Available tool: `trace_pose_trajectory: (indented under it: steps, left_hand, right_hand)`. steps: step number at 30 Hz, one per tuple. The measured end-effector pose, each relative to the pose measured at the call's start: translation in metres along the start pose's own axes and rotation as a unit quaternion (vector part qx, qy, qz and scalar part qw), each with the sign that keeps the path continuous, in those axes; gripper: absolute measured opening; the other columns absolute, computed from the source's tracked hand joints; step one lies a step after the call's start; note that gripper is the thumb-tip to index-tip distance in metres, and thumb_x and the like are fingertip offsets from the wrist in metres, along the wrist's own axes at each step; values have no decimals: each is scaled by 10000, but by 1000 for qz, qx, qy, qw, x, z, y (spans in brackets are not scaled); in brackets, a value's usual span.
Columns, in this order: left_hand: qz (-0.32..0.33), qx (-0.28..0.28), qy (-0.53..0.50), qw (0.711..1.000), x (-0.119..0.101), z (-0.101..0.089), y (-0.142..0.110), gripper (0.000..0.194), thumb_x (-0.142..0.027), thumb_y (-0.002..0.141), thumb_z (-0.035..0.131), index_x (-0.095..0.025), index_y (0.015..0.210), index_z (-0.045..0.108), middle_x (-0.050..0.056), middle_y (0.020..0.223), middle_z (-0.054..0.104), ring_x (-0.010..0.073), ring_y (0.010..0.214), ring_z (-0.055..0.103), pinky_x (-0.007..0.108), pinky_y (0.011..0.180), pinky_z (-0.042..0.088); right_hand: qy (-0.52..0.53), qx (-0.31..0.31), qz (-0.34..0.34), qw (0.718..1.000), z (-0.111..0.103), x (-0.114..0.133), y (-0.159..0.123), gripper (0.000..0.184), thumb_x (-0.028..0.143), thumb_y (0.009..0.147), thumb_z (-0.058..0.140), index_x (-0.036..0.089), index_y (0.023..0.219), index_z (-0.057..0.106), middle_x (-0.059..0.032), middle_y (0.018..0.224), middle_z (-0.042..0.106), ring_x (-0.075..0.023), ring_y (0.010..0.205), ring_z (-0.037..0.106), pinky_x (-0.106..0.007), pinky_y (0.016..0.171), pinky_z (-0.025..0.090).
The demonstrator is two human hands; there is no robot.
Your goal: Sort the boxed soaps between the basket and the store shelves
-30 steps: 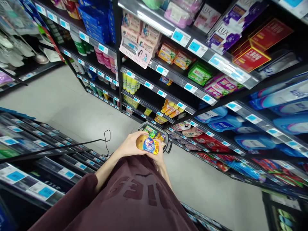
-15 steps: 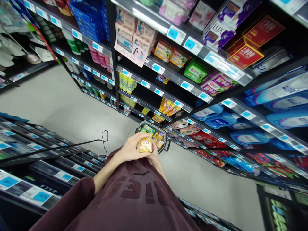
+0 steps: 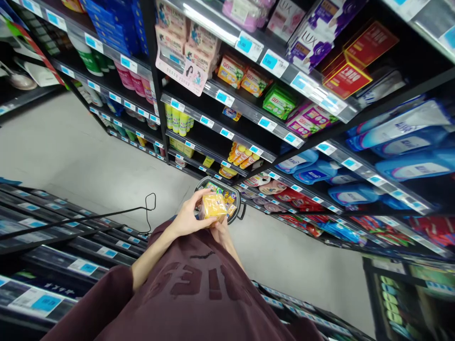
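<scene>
In the head view I hold a yellow soap pack (image 3: 214, 205) in shiny clear wrap in front of my body. My left hand (image 3: 187, 219) curls round its left side, with the thumb along the near edge and the fingers at the far edge. My right hand (image 3: 220, 230) supports it from below and from the right; its fingers are partly hidden behind the pack. Beyond the hands, on the floor, stands a dark basket (image 3: 243, 211) with several colourful packs in it, partly covered by the soap pack and my left hand.
A tall shelf (image 3: 249, 116) ahead bears boxed soaps, yellow bottles and, to the right, blue detergent bottles (image 3: 316, 171). Another shelf row (image 3: 85, 266) runs close by on the left. A thin black wire hook (image 3: 151, 208) juts over the grey floor (image 3: 106, 166).
The soap pack has been turned so that more of its broad yellow face shows. My left fingers have opened further round it. The whole view has shifted slightly.
</scene>
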State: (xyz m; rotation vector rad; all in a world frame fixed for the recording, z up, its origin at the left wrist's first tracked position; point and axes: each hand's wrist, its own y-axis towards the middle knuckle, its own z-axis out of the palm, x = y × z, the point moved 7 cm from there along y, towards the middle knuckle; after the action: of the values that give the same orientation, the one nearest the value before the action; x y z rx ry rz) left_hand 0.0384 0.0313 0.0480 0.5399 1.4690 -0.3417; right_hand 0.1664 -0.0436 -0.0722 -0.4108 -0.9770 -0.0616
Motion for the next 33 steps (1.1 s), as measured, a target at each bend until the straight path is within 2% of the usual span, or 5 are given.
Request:
trace_pose_trajectory:
  steps: [6,16,21,26,33]
  left_hand:
    - [34,22,0,999,-2,-8,-1,898,-268,678,886,-250,1444,417,143,1344,668,288,1249,644,428,1091,502]
    - [37,38,57,997,-2,-10,-5,918,-351,569,948,-231,1375,524,141,1283,716,315,1234,659,446,1101,499]
    - [54,30,82,995,-4,-11,-5,842,-370,567,945,-231,1322,598,126,1302,706,309,1215,671,441,1118,488]
    - [42,25,91,995,-1,-12,-5,844,-385,566,937,-231,1329,612,116,1291,712,313,1210,672,451,1111,496]
    - [-4,-8,19,1000,8,-14,0,761,-335,634,915,-233,1316,592,129,1331,688,314,1238,652,445,1081,515]
  right_hand:
    - [-43,-5,-42,998,9,17,2,977,447,318,1018,242,1194,637,-109,1297,665,-331,1251,601,-465,1057,497]
    - [-78,-4,-63,995,2,19,3,1026,544,233,1008,245,1150,658,-117,1248,673,-341,1238,606,-480,1058,493]
    - [-81,4,-63,995,4,20,3,1010,523,248,1013,245,1153,663,-121,1278,670,-347,1261,592,-502,1102,455]
    - [-78,5,-57,995,4,22,2,982,473,278,1016,236,1162,658,-121,1276,672,-321,1217,624,-471,1063,495]
    - [-77,24,-37,996,0,10,4,888,463,367,999,247,1159,660,-85,1199,712,-313,1137,667,-458,1010,536]
